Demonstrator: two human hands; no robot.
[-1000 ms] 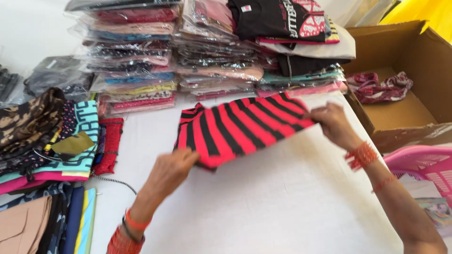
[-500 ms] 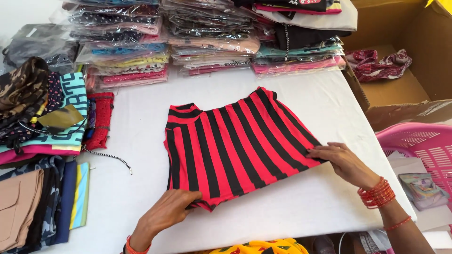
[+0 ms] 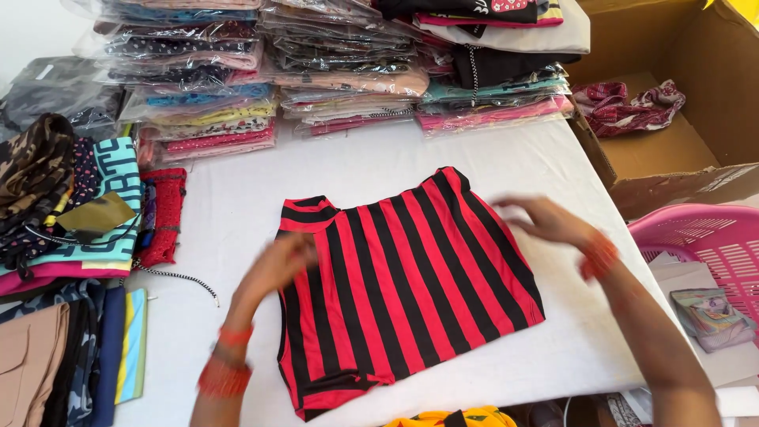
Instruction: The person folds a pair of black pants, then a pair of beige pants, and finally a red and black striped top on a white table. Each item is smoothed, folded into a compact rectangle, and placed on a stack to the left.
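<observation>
A red and black striped top (image 3: 403, 292) lies spread flat on the white table (image 3: 237, 213), neckline toward the far left. My left hand (image 3: 277, 265) hovers blurred over the top's left shoulder, fingers loose and holding nothing. My right hand (image 3: 545, 221) is above the top's right edge, fingers apart, also motion-blurred. Red bangles ring both wrists.
Stacks of bagged folded clothes (image 3: 340, 71) line the table's far side. Loose garments (image 3: 71, 205) pile up at the left. A cardboard box (image 3: 672, 150) holding patterned cloth stands at the right, with a pink plastic basket (image 3: 704, 245) below it.
The top has been laid down flat on the table. Both hands have let go of its lower corners and moved up over it.
</observation>
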